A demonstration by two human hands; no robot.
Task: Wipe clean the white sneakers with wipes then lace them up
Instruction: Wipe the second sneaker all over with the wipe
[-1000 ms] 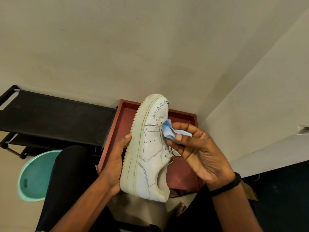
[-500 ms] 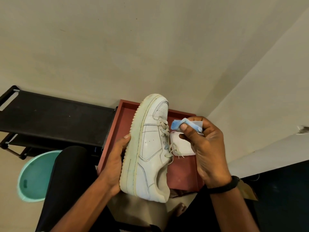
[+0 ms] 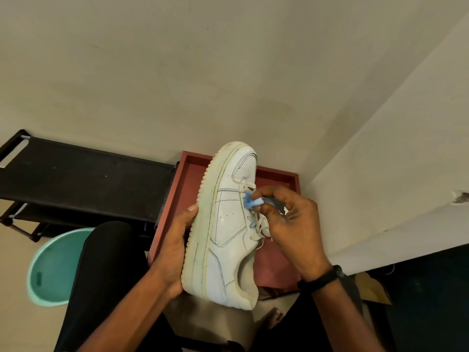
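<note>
- The right hand (image 3: 291,224) pinches a crumpled blue wipe (image 3: 251,203) between thumb and curled fingers, pressing it against the laces (image 3: 256,224) (toward the toe end) of the white sneaker (image 3: 228,237).
- The left hand (image 3: 175,247) grips the sneaker by its sole, holding it on its side at frame centre, toe pointing up.
- Behind it lies a red tray (image 3: 279,176); a black rack (image 3: 83,181) and a teal basin (image 3: 53,270) are at the left.
</note>
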